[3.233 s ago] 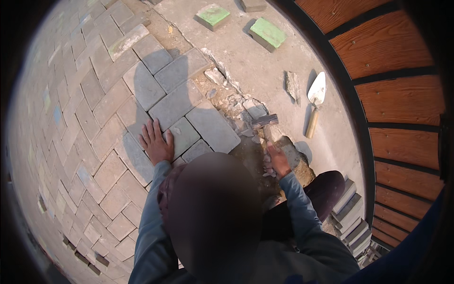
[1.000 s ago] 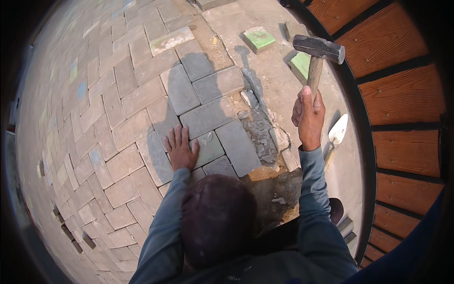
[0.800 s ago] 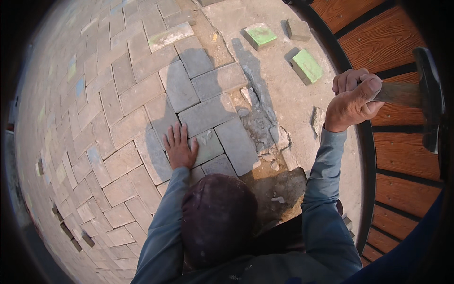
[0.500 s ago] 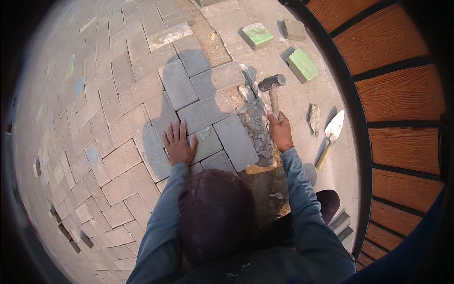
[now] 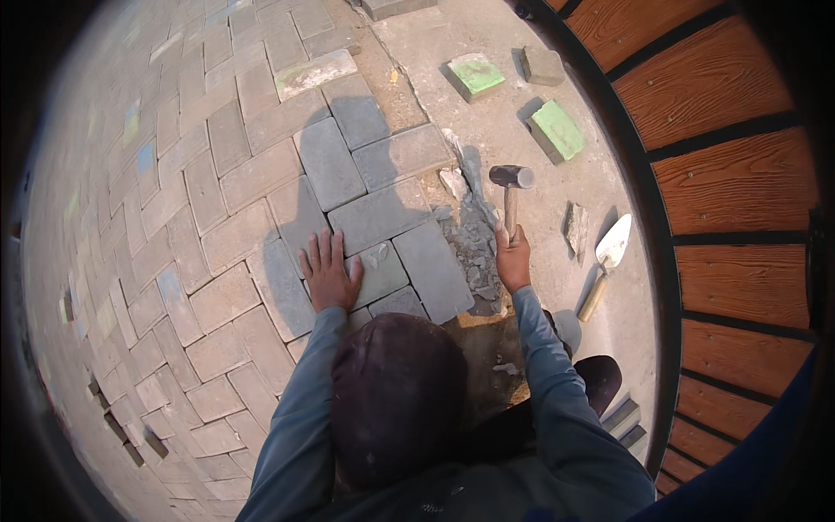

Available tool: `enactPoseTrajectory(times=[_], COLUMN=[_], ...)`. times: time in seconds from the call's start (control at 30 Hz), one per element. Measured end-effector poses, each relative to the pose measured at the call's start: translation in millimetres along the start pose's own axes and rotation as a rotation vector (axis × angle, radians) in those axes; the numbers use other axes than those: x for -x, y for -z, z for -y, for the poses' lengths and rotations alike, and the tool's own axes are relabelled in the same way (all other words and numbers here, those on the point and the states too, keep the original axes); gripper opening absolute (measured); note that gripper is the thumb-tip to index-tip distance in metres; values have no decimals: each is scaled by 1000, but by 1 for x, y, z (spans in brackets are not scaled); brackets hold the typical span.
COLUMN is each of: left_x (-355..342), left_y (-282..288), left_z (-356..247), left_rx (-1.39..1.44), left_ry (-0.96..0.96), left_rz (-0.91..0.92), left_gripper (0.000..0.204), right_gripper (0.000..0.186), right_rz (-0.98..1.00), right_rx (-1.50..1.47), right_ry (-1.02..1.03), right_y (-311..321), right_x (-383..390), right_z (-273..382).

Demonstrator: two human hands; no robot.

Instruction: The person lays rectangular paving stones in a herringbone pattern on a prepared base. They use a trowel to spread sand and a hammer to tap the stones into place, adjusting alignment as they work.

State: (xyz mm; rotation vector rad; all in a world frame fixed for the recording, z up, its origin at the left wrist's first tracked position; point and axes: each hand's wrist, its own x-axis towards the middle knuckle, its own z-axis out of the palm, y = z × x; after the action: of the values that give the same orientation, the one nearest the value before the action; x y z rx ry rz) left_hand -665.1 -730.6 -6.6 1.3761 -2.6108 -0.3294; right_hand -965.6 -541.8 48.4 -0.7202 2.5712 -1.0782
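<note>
My left hand (image 5: 329,278) lies flat with its fingers spread, on grey paving bricks. Beside its thumb is a greenish-grey paving brick (image 5: 385,277) with a small chip on top. My right hand (image 5: 514,261) is wrapped round the wooden handle of a club hammer (image 5: 511,177), with the dark head pointing away from me. The hammer is over the strip of broken mortar and rubble (image 5: 474,239) along the pavers' right edge; whether it touches anything I cannot tell. A large grey paving brick (image 5: 432,271) borders that strip.
On the concrete at right lie a pointing trowel (image 5: 604,265), a broken stone piece (image 5: 576,231), two green-topped blocks (image 5: 557,132) (image 5: 476,76) and a grey block (image 5: 542,66). A brown slatted structure with a dark frame (image 5: 729,183) curves along the right. Dug soil (image 5: 487,348) shows near my knee.
My right hand and the hammer have come a little nearer to me, and the hammer's handle stands straighter. The left hand stays flat in place. The view has shifted slightly.
</note>
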Motion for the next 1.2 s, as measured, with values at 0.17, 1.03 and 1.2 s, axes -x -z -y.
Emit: enactPoseTrajectory(times=[0.17,1.03,1.2], left_x=[10,0,3], left_y=[1,-2,0], left_z=[18,3,12], left_rx=[-11,14,-19], left_ry=[15,-4,25], left_rz=[5,-4,11], left_gripper=[67,66,68], right_gripper=[38,51,34], right_rz=[253,-414,-245], right_rx=[-258,855,705], right_ry=[-298,55,363], right_y=[-15,91,20], right_x=[29,-73,-81], right_z=[17,-58,9])
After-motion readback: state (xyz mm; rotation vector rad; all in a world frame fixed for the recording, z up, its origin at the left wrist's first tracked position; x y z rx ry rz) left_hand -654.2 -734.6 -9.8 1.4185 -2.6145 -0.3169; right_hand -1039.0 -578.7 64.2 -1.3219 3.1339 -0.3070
